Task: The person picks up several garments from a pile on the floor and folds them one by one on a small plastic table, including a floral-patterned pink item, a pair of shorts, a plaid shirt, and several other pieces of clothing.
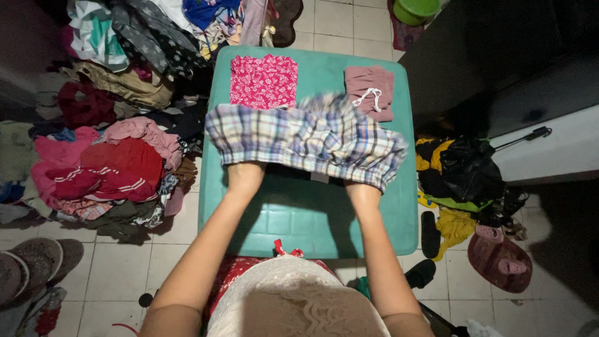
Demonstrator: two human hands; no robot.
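Note:
A plaid garment (306, 138) in blue, white and pink checks is held spread above a teal plastic table (312, 218). My left hand (244, 175) grips its near edge on the left, fingers hidden under the cloth. My right hand (363, 188) grips the near edge on the right, also partly covered. The cloth looks blurred at its far edge. On the far part of the table lie a folded pink floral piece (263, 81) and folded mauve shorts with a white drawstring (371, 92).
A big heap of unsorted clothes (112, 125) covers the tiled floor at the left. Black and yellow bags (462, 168), sandals (499, 256) and slippers lie at the right, beside a dark cabinet (511, 62). A green bucket (415, 9) stands at the back.

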